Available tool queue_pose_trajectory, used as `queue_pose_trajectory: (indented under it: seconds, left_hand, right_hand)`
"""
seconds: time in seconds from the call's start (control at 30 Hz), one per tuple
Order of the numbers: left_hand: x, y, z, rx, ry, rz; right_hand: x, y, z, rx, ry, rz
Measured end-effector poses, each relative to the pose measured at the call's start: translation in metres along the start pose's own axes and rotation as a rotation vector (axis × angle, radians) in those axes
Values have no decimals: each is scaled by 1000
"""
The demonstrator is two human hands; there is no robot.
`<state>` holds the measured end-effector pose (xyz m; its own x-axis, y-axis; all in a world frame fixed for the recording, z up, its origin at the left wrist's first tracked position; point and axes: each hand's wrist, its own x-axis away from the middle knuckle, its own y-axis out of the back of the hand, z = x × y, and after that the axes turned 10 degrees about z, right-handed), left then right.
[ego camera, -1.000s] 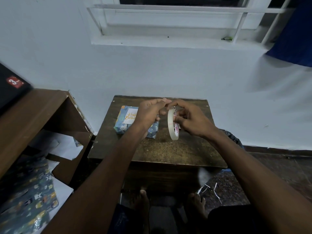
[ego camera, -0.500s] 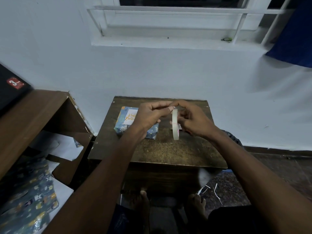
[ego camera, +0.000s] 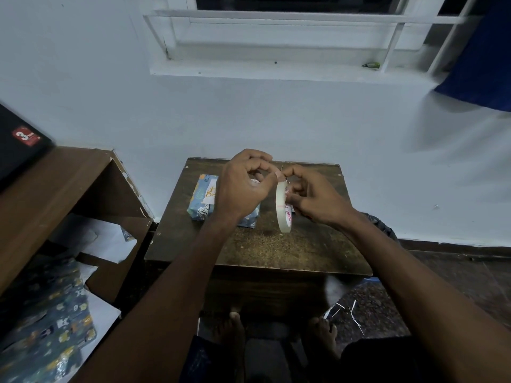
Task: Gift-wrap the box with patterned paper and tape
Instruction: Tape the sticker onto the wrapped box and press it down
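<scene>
A box wrapped in blue patterned paper (ego camera: 203, 203) with a white birthday tag lies at the back left of the small dark wooden table (ego camera: 276, 250). Above the table my right hand (ego camera: 315, 197) holds a roll of clear tape (ego camera: 282, 207) upright, edge toward me. My left hand (ego camera: 243, 183) is raised in front of the wrapped box, its thumb and forefinger pinching at the top of the roll where the tape end is. The hand hides the right part of the box.
A brown shelf unit (ego camera: 55, 189) stands at the left with white paper scraps and a sheet of blue patterned wrapping paper (ego camera: 47, 327) below. A black box (ego camera: 19, 145) sits on top. My bare feet (ego camera: 235, 327) rest under the table. A white wall rises behind.
Both hands have lifted slightly and shifted a little right with the tape roll. My left fingers stay pinched at the roll's top edge.
</scene>
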<state>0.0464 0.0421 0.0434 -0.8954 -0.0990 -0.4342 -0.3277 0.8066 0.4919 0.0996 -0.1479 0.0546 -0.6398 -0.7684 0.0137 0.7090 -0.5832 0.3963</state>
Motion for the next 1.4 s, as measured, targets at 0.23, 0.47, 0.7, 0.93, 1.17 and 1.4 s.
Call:
queue_pose_trajectory:
  seconds: [0.23, 0.47, 0.7, 0.93, 1.17, 1.4]
  left_hand:
    - [-2, 0, 1, 210, 207, 63]
    - [-4, -3, 3, 486, 464, 168]
    - [1, -10, -1, 602, 528, 161]
    - [0, -15, -7, 648, 378, -34]
    - [-1, -13, -5, 504, 286, -61]
    - [0, -15, -9, 467, 286, -73]
  right_hand:
    - [2, -4, 6, -17, 19, -17]
    - [2, -1, 6, -43, 15, -67]
    - [0, -1, 4, -25, 27, -75]
    - [-1, -1, 3, -37, 67, -97]
    - [-5, -1, -6, -39, 39, -76]
    - [-8, -2, -12, 57, 21, -120]
